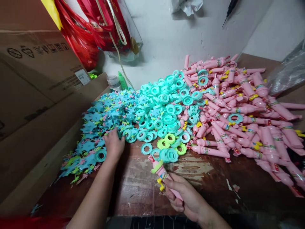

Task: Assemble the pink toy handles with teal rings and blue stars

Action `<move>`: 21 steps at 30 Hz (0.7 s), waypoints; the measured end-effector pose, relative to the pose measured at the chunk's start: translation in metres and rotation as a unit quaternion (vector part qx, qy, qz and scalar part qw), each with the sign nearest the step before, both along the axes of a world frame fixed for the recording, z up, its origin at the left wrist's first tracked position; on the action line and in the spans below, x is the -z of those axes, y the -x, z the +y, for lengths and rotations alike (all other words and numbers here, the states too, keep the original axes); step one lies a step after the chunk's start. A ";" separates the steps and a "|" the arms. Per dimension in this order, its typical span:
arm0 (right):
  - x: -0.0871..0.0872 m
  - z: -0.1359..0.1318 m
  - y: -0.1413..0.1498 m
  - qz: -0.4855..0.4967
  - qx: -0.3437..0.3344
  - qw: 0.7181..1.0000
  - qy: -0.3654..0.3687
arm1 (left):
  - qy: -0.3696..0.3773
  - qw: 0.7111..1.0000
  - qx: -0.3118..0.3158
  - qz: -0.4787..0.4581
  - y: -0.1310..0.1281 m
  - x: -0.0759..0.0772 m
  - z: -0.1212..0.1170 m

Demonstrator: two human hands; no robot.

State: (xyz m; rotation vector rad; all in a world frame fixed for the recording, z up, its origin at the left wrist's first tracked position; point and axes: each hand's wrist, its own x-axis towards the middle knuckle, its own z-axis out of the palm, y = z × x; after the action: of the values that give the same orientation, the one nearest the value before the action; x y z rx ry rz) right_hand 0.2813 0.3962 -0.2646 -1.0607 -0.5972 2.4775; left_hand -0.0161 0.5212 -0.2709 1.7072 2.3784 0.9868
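My right hand is closed round a pink toy handle that points up and left, with a green piece and a yellow bit on it. My left hand reaches into the edge of a pile of blue star-shaped parts, fingers curled down among them next to some teal rings; what they grip, if anything, is hidden. A heap of teal rings lies in the middle, with a few lime-green rings at its near edge. A large heap of pink handles fills the right.
All of it lies on a worn brown wooden table. Cardboard boxes stand along the left edge. Red plastic bags hang at the back left against a white wall. A clear plastic bag lies at the far right.
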 end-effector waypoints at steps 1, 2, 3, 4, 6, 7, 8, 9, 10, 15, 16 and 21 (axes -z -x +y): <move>0.001 0.000 -0.001 -0.011 -0.003 1.000 -0.008 | 0.012 1.000 0.022 -0.001 0.014 0.001 0.007; 0.002 -0.001 -0.002 -0.023 -0.006 1.000 -0.016 | 0.023 0.999 0.042 0.004 0.025 0.002 0.011; 0.003 -0.002 -0.003 -0.033 -0.007 0.999 -0.021 | 0.031 0.998 0.057 0.009 0.034 0.002 0.014; 0.003 -0.003 -0.004 -0.039 -0.006 0.999 -0.024 | 0.038 0.997 0.065 0.013 0.041 0.003 0.015; 0.004 -0.005 -0.004 -0.045 -0.003 0.999 -0.027 | 0.046 0.997 0.062 0.019 0.049 0.003 0.014; 0.004 -0.005 -0.004 -0.050 -0.001 0.998 -0.030 | 0.045 0.997 0.050 0.023 0.049 0.002 0.013; 0.004 -0.006 -0.004 -0.060 -0.002 0.998 -0.032 | 0.039 0.998 0.034 0.032 0.048 -0.001 0.011; 0.003 -0.005 -0.003 -0.075 -0.005 0.997 -0.037 | 0.026 0.998 0.017 0.049 0.044 -0.004 0.007; 0.003 -0.005 -0.003 -0.091 -0.012 0.995 -0.043 | 0.008 0.997 0.002 0.072 0.038 -0.009 0.003; 0.006 0.010 -0.003 -0.153 0.004 0.980 -0.127 | -0.100 0.986 0.053 0.124 -0.022 -0.026 -0.035; 0.007 0.014 -0.004 -0.162 0.022 0.976 -0.143 | -0.097 0.986 0.079 0.106 -0.037 -0.023 -0.043; 0.004 0.030 -0.017 -0.178 0.064 0.964 -0.188 | 0.077 0.978 0.180 -0.066 -0.103 0.010 -0.078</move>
State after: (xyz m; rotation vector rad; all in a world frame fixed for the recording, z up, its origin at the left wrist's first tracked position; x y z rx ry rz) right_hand 0.2983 0.4266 -0.2690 -1.3424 -1.0223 1.9659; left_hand 0.0867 0.4435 -0.2813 1.8576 1.9159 0.8053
